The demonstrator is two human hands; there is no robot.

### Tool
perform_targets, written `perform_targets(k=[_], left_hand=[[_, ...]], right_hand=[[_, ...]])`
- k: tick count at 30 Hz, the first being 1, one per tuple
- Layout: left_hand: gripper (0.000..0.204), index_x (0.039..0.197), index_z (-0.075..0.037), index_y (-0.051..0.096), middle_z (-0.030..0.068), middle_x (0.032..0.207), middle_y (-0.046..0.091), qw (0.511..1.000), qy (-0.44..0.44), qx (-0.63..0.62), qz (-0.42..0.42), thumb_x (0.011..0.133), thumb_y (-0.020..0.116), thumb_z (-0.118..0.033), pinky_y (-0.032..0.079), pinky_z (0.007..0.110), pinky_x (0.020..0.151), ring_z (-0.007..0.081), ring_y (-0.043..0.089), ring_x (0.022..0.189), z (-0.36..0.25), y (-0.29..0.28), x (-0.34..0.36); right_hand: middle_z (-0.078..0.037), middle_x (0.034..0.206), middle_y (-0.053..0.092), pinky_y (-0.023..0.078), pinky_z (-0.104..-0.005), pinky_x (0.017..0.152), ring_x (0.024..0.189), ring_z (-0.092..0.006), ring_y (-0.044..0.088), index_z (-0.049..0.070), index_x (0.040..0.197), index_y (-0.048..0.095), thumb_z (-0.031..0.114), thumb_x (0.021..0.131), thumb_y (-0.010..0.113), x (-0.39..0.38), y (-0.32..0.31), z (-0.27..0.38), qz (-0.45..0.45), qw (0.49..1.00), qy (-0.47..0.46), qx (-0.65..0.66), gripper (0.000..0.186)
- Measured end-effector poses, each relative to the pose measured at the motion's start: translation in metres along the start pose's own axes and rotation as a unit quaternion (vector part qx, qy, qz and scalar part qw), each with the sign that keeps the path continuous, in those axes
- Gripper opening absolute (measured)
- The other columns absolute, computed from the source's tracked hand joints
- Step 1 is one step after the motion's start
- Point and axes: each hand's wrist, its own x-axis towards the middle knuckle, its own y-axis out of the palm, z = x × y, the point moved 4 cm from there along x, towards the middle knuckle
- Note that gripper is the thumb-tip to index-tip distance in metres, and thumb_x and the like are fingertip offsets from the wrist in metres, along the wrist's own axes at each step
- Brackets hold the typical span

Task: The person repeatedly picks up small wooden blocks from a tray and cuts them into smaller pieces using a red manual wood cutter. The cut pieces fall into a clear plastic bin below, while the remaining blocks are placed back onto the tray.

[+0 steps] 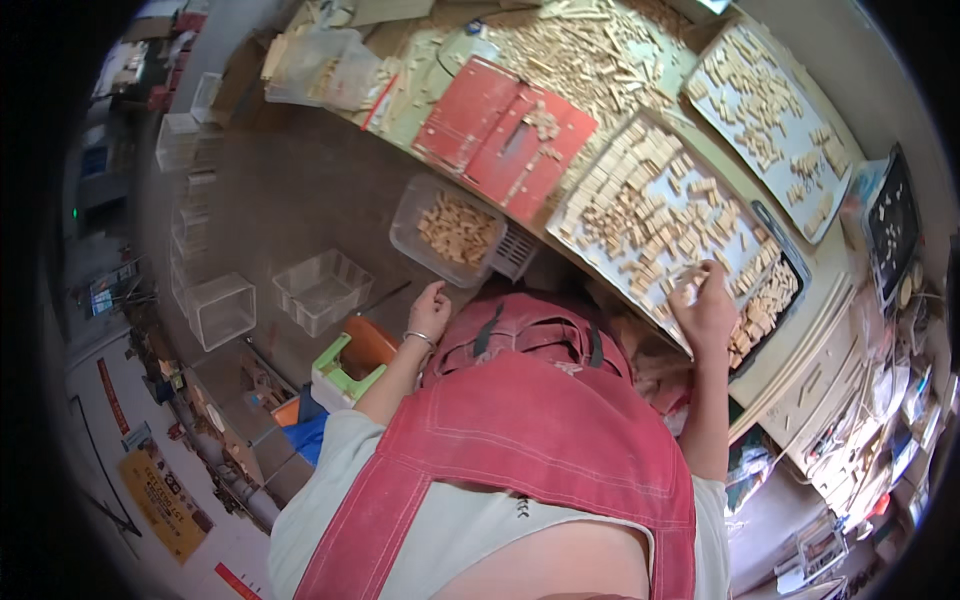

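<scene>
currently right hand (704, 310) curls over wooden blocks (641, 222), left hand (429, 311) curls; can't tell grips

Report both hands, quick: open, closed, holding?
Left hand: loosely curled; grip cannot be told.
Right hand: curled over the wooden blocks; grip cannot be told.

Counts: 2 bare hands (431, 312) (706, 312), 2 white trays (662, 187) (712, 108), 2 dark trays (797, 268) (886, 262).
2 red panels (465, 112) (530, 170), at least 3 clear bins (405, 222) (340, 300) (222, 312), 1 red apron (550, 425); wooden blocks (648, 213) too many to count.
</scene>
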Motion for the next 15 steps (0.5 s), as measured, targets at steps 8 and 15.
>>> perform_targets(k=[8, 15], left_hand=[[0.043, 0.141, -0.003, 0.062, 0.0044, 0.1, 0.071, 0.97, 0.181, -0.141, -0.082, 0.099, 0.066, -0.004, 0.056, 0.028, 0.079, 0.0111, 0.068, 0.088, -0.097, -0.056, 0.046], [0.044, 0.14, -0.002, 0.062, 0.0086, 0.105, 0.072, 0.939, 0.302, -0.159, -0.038, 0.096, 0.068, -0.002, 0.058, 0.031, 0.079, 0.0166, 0.071, 0.09, -0.165, -0.078, 0.076]], right_hand=[[-0.019, 0.076, 0.073, 0.057, -0.0509, 0.057, 0.064, -0.0398, 0.072, 0.002, 0.117, 0.057, 0.023, 0.087, 0.073, 0.037, 0.078, 0.233, 0.038, 0.987, -0.149, 0.054, 0.04], [-0.024, 0.075, 0.072, 0.056, -0.0554, 0.06, 0.07, -0.0448, 0.073, -0.001, 0.112, 0.054, 0.019, 0.09, 0.064, 0.077, 0.139, 0.29, 0.08, 0.992, -0.096, 0.001, 0.03]])
